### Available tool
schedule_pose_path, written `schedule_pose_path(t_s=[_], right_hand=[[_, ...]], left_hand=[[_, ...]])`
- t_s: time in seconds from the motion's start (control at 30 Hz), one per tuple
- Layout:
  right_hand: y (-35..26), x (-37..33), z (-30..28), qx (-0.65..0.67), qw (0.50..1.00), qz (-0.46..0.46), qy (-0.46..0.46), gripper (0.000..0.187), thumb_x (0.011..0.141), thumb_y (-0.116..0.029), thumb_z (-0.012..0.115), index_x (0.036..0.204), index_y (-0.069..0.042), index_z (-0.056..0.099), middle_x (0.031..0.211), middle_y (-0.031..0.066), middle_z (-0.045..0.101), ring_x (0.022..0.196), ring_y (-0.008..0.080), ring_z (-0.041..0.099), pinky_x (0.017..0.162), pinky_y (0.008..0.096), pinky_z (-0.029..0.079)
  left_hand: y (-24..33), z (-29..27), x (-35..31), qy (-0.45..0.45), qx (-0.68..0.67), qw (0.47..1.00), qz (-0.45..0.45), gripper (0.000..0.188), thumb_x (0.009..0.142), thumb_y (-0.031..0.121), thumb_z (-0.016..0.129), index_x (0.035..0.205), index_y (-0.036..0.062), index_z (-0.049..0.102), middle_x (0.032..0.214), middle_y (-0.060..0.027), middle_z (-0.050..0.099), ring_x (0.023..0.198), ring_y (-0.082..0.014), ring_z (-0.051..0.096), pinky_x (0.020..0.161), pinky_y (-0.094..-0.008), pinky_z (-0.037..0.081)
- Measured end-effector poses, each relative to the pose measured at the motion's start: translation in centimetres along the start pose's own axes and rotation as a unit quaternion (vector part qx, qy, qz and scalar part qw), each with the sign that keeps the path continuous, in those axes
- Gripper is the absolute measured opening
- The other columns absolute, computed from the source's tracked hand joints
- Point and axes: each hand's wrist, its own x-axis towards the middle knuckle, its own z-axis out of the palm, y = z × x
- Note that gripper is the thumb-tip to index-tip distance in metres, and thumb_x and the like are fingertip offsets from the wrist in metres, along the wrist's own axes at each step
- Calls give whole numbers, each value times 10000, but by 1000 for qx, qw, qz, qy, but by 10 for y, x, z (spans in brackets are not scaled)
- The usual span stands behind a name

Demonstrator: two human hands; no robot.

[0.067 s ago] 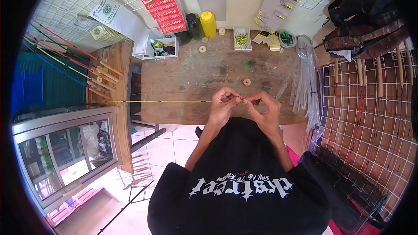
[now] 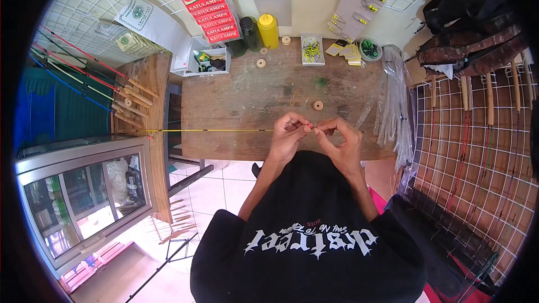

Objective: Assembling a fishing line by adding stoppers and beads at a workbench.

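A thin yellow fishing rod (image 2: pixel 219 130) lies level across the front of the wooden table and runs rightward to my hands. My left hand (image 2: pixel 288 134) is closed in a pinch at the rod's right part, with a small red piece (image 2: pixel 308 126) showing at its fingertips. Close beside it, thumb and forefinger of my right hand (image 2: pixel 340 139) pinch together at the same spot. What the right fingertips grip is too small to make out. A wooden ring-shaped piece (image 2: pixel 318 105) and a loop of yellowish thread (image 2: pixel 294 97) rest just beyond my hands.
On the table (image 2: pixel 224 101) stand a white box of small items (image 2: pixel 210 66), a yellow bottle (image 2: pixel 268 32), a tray of yellow-green pieces (image 2: pixel 312 50) and a round tub (image 2: pixel 369 50). Clear plastic sleeves (image 2: pixel 393 106) hang at the right. Rods with wooden handles (image 2: pixel 137 95) lie left.
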Motion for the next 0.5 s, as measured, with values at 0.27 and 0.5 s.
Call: schedule_pose_path(t_s=[0.27, 0.5], right_hand=[[-5, 1, -2, -5, 1000, 4, -10, 88, 771, -41, 702, 833, -16, 645, 758, 85, 658, 673, 169, 604, 630, 287, 449], [-6, 2, -2, -2, 1000, 12, -12, 89, 767, -36, 706, 828, -12, 645, 764, 90, 659, 674, 167, 613, 629, 286, 450]], left_hand=[[-1, -2, 0, -27, -4, 1000, 5, 131, 814, -15, 693, 888, 36, 596, 880, -61, 654, 817, -110, 624, 744, -233, 517], [-2, -2, 2, -27, -10, 999, 13, 142, 801, -37, 696, 882, 22, 595, 875, -78, 653, 815, -131, 629, 752, -251, 523]])
